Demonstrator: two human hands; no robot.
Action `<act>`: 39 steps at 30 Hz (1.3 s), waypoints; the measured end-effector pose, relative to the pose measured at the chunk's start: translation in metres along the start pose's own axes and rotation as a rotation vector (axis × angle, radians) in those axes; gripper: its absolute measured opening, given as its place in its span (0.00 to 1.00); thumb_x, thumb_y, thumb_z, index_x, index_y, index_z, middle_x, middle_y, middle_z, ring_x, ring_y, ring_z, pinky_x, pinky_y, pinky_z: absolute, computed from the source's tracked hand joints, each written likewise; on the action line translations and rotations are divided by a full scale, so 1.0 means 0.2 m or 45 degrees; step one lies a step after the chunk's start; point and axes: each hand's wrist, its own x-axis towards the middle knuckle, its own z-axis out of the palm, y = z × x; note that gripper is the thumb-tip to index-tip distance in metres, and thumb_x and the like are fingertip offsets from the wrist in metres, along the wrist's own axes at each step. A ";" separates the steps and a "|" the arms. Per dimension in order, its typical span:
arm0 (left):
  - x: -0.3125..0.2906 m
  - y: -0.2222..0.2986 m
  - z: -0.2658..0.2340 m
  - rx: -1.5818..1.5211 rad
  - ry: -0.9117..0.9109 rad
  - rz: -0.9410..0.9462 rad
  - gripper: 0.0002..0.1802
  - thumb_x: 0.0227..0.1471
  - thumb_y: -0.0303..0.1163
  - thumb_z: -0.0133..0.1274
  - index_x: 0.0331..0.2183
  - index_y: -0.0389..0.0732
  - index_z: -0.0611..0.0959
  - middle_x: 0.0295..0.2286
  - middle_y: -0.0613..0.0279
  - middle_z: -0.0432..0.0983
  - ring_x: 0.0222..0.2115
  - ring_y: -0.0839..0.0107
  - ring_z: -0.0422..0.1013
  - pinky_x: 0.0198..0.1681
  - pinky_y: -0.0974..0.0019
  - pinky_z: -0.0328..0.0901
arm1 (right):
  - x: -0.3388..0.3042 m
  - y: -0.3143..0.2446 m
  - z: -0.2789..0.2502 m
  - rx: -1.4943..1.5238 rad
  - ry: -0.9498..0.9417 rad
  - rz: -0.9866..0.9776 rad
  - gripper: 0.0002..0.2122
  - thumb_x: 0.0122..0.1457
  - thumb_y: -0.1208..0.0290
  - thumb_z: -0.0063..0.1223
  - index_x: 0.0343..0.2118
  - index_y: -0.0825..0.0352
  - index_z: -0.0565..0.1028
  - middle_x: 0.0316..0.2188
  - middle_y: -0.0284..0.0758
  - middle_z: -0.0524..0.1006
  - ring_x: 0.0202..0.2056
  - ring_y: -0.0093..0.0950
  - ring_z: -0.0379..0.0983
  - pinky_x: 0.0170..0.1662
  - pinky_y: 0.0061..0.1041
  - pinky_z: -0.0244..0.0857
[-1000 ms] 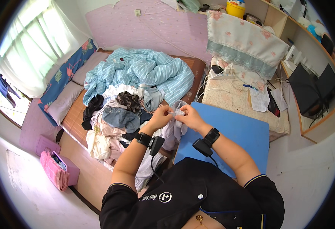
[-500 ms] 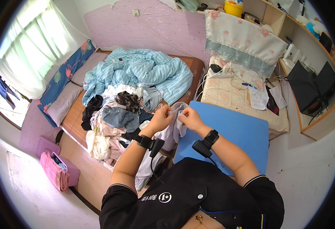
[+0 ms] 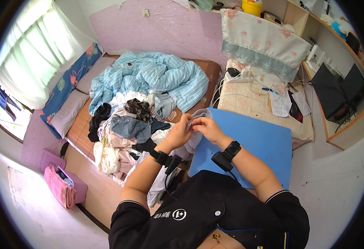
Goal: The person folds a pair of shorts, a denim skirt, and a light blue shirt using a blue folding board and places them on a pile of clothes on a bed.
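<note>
Left hand (image 3: 178, 135) and right hand (image 3: 209, 130) tight on pale garment (image 3: 193, 143), bluish cloth (image 3: 66, 178) in 1 pink box (image 3: 80, 189)

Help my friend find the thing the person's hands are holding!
Start at the bed, then look at the blue table near its right side. By that table's left edge is a pale greyish garment. Unlike the pile of clothes beside it, this one is held up by the left hand and right hand.
</note>
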 end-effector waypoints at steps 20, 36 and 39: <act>0.07 0.06 -0.46 0.181 0.174 0.077 0.23 0.37 0.22 0.48 0.41 0.37 0.66 0.29 0.56 0.70 0.27 0.69 0.69 0.30 0.71 0.63 | 0.15 -0.52 -0.08 -1.228 -0.102 -0.701 0.10 0.38 0.70 0.50 0.24 0.70 0.68 0.24 0.42 0.68 0.28 0.40 0.66 0.30 0.33 0.61; 0.41 0.48 -0.91 -0.177 0.529 0.316 0.22 0.45 0.17 0.37 0.45 0.38 0.63 0.25 0.67 0.66 0.23 0.85 0.60 0.25 0.82 0.55 | 0.16 -1.11 0.11 -0.412 -0.016 -0.832 0.22 0.48 0.78 0.51 0.48 0.68 0.62 0.34 0.35 0.72 0.34 0.18 0.68 0.37 0.16 0.63; 0.41 0.30 -0.83 -0.237 0.466 0.189 0.23 0.44 0.18 0.38 0.46 0.38 0.63 0.24 0.68 0.67 0.22 0.85 0.58 0.25 0.82 0.54 | 0.21 -0.93 0.08 -0.387 -0.185 -0.388 0.21 0.46 0.74 0.56 0.43 0.74 0.65 0.30 0.34 0.73 0.31 0.19 0.69 0.35 0.18 0.63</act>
